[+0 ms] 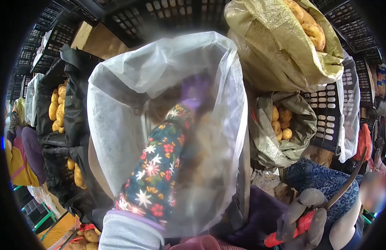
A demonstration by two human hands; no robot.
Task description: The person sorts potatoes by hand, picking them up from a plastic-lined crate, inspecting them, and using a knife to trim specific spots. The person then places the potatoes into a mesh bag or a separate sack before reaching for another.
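In the middle, a crate lined with a translucent white plastic bag [168, 79] stands with its mouth up. My left hand [193, 91], in a purple glove, reaches down inside it under a floral sleeve; motion smears its fingers. Brownish shapes [201, 146] show blurred through the liner. At the lower right my right hand [303, 214], in a grey-coated glove, has its fingers wrapped round the red handle of a long, slightly curved knife [347, 183]. The brown blade points up and to the right.
Potatoes [314, 35] fill a yellowish woven sack [264, 50] at the upper right; more sit in a smaller sack [301, 143] below. Black-lined crates [53, 139] with potatoes stand left. A co-worker's blue patterned clothing [322, 187] is close behind the knife; another person [28, 154] is far left.
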